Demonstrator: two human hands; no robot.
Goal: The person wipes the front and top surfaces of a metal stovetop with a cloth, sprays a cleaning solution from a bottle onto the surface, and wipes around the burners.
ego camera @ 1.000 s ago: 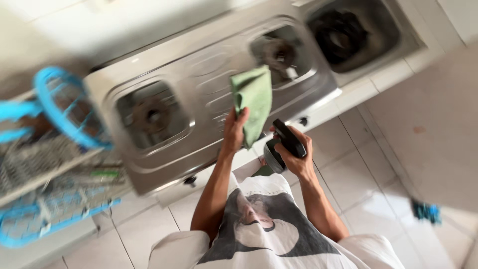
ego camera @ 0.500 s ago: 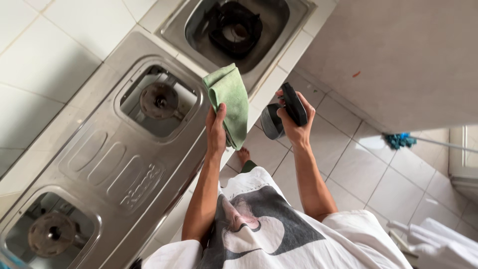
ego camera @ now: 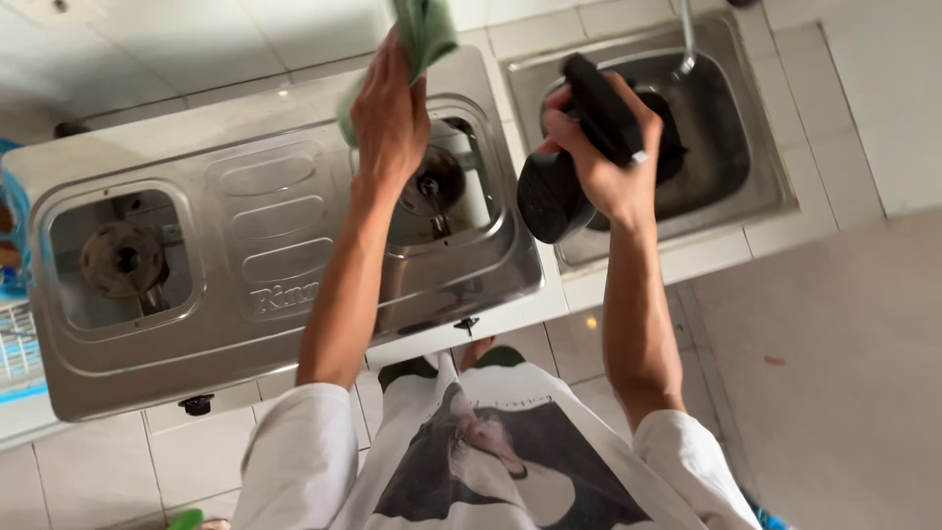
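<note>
Both hands raised since | left (ego camera: 391,116) grips green cloth (ego camera: 424,31) | right (ego camera: 605,157) grips black sprayer (ego camera: 564,172)

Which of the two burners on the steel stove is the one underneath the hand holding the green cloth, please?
The burner nearer the sink: the left hand with the green cloth is over it. The other burner, by the blue rack, has nothing over it.

embossed label (ego camera: 283,295) on stove front, silver

White tiled counter (ego camera: 294,44), steel 2-burner stove (ego camera: 245,255), sink (ego camera: 756,147) (steel), tiled floor (ego camera: 589,344)
</note>
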